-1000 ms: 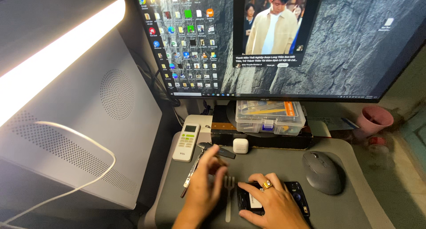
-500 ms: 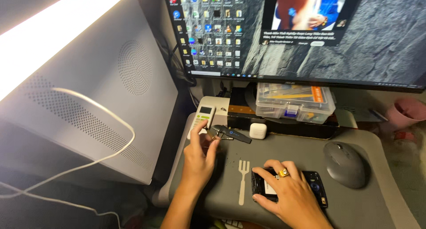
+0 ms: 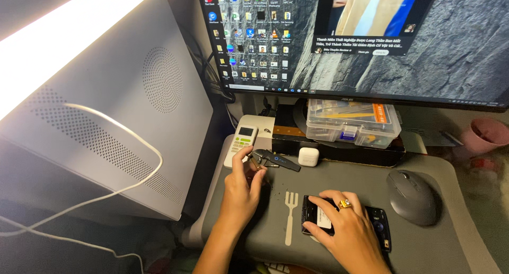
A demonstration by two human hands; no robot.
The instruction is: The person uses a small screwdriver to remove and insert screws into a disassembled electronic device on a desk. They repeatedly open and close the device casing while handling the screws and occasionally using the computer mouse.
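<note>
Left hand: fingertips pinching small tool at pad's far edge.
Right hand: spread flat, pressing phone onto pad.
Phone handling: probably light, rigid, slick, fragile; grip by side edges.

The left hand reaches forward, thumb and fingers pinched together, perhaps gripping something small. The right hand lies flat, palm down, fingers spread, beside and slightly behind the left.
</note>
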